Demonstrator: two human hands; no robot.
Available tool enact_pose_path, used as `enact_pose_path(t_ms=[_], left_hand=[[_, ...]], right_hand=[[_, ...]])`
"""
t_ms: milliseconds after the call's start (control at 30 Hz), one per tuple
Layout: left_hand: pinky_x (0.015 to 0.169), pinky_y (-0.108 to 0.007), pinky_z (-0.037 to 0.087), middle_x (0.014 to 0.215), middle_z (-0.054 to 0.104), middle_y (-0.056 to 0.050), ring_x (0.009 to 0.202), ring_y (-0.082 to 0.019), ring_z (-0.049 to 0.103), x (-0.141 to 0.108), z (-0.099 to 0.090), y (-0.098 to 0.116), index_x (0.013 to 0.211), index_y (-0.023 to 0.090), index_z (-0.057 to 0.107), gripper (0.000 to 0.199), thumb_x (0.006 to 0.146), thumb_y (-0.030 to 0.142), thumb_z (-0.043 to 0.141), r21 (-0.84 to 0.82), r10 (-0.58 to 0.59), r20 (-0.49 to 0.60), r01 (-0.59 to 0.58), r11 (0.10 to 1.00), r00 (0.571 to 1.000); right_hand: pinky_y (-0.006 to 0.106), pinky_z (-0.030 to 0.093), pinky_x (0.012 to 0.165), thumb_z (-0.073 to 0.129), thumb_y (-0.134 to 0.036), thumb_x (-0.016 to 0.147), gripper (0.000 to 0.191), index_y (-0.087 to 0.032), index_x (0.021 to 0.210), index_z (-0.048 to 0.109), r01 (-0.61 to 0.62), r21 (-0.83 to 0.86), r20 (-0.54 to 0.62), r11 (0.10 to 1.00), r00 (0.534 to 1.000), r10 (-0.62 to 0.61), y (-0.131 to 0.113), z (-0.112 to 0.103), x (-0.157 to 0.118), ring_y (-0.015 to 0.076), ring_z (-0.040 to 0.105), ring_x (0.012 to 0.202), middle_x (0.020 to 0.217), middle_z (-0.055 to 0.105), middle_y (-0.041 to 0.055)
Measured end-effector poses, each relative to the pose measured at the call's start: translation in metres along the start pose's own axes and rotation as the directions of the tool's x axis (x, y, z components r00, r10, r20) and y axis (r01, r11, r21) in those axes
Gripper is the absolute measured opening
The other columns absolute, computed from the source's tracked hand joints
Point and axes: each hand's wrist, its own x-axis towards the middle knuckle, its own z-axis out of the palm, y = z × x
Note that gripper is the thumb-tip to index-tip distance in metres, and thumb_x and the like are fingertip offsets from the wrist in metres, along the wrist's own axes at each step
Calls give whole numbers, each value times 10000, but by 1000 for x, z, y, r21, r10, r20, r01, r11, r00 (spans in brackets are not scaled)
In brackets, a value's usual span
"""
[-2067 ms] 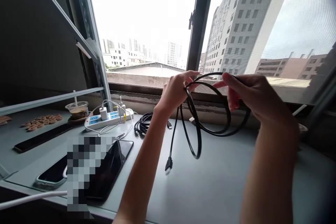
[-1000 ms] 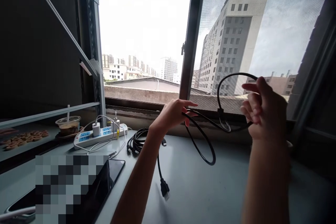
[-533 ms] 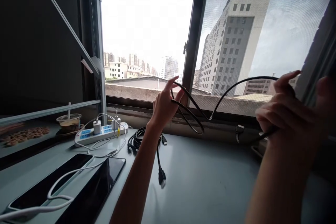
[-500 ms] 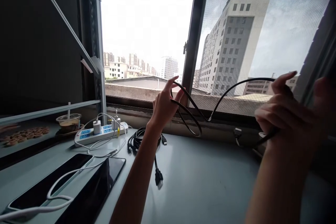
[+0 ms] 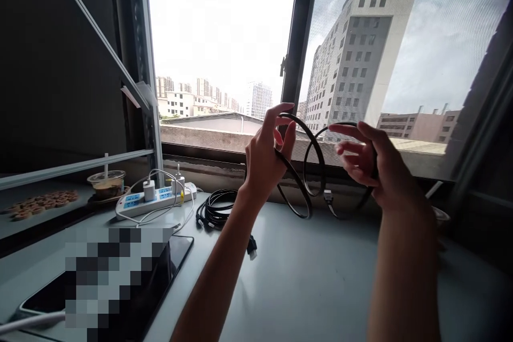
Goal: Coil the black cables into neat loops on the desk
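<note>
My left hand (image 5: 267,149) is raised in front of the window, its thumb and fingers curled around loops of a black cable (image 5: 313,136). The loops hang to the right of that hand. Below its wrist dangles a dark plug with a pale tip (image 5: 251,247). My right hand (image 5: 374,160) has the same cable running over its index finger and through its palm, its fingers loosely bent. Between the two hands, a connector (image 5: 328,195) hangs low near the window sill. On the table behind my left forearm lies a coil of black cables (image 5: 214,209), partly hidden.
A power strip (image 5: 160,200) with white chargers and cords stands at the back left. Beside it is a drink cup (image 5: 107,184) with a straw. A dark-screened device (image 5: 176,256) lies at front left, partly pixelated. Another cup (image 5: 441,216) is half hidden behind my right forearm.
My right hand has moved left, closer to my left hand, and the cable between them now bends into a rounder loop. My left hand has shifted slightly right and the view has tilted a little.
</note>
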Motion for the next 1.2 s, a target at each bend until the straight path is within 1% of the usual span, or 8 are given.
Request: enact_pose_path(t_ms=[100, 233, 333, 433, 600, 733, 900, 1200], left_hand=[[593, -241, 411, 1029, 637, -32, 718, -129, 583, -3, 6, 0, 1199, 254, 461, 309, 905, 331, 403, 34, 36, 30, -37, 999, 999], [570, -231, 405, 1014, 633, -28, 771, -139, 592, -5, 14, -6, 1197, 263, 466, 328, 871, 237, 451, 54, 78, 45, -80, 995, 996], [527, -221, 389, 1030, 629, -25, 788, -131, 591, -5, 17, -10, 1186, 262, 478, 366, 837, 156, 460, 64, 123, 43, -126, 990, 991], [527, -218, 394, 1002, 638, -13, 776, -122, 592, -4, 17, -13, 1145, 249, 513, 368, 810, 105, 464, 106, 129, 64, -135, 985, 990], [516, -216, 371, 937, 652, 0, 781, -134, 596, -2, 18, -19, 1103, 247, 561, 378, 777, 65, 501, 145, 100, 103, -115, 983, 990], [516, -210, 358, 819, 640, 6, 763, -136, 588, -2, 18, -17, 1072, 240, 582, 359, 752, 78, 558, 140, 62, 108, -77, 987, 992], [555, -216, 370, 729, 607, 15, 715, -125, 569, -2, 18, -16, 1064, 229, 581, 352, 732, 116, 598, 160, -1, 50, -7, 987, 999], [613, -268, 399, 554, 492, 25, 770, -185, 524, 0, 20, -26, 964, 224, 580, 331, 644, 188, 654, 189, -125, -192, 162, 969, 973]], right_hand=[[163, 105, 300, 576, -549, 733, 441, -260, 1057, 655, 82, -156, 44, 984, 996, -76, 2, 7, -3, 35, 330, 401, 717, 511, -6], [158, 254, 331, 590, -448, 777, 495, -340, 1255, 517, 178, -274, 268, 945, 958, -103, 5, 14, -5, 50, 376, 458, 760, 532, -14], [175, 382, 417, 688, -328, 712, 617, -298, 1291, 475, 253, -358, 417, 899, 905, -88, 9, 17, -3, 83, 484, 556, 767, 564, -11], [199, 422, 463, 741, -279, 645, 634, -210, 1232, 515, 292, -433, 464, 853, 883, -67, 14, 18, -1, 100, 512, 567, 685, 558, -21], [200, 360, 426, 681, -301, 698, 483, -157, 1147, 576, 317, -493, 407, 810, 907, -107, 18, 12, 1, 62, 400, 482, 589, 428, -60], [193, 287, 413, 610, -192, 703, 335, -162, 1035, 645, 404, -554, 341, 728, 908, -245, 19, 14, 4, 51, 325, 462, 540, 369, -68], [212, 321, 459, 563, -123, 681, 254, -167, 890, 702, 457, -658, 214, 599, 875, -433, 20, 17, 9, 78, 418, 490, 544, 491, -33], [242, 384, 499, 588, -120, 668, 228, -195, 835, 724, 443, -510, -19, 738, 851, -524, 20, 7, 12, 114, 506, 550, 621, 613, -10]])
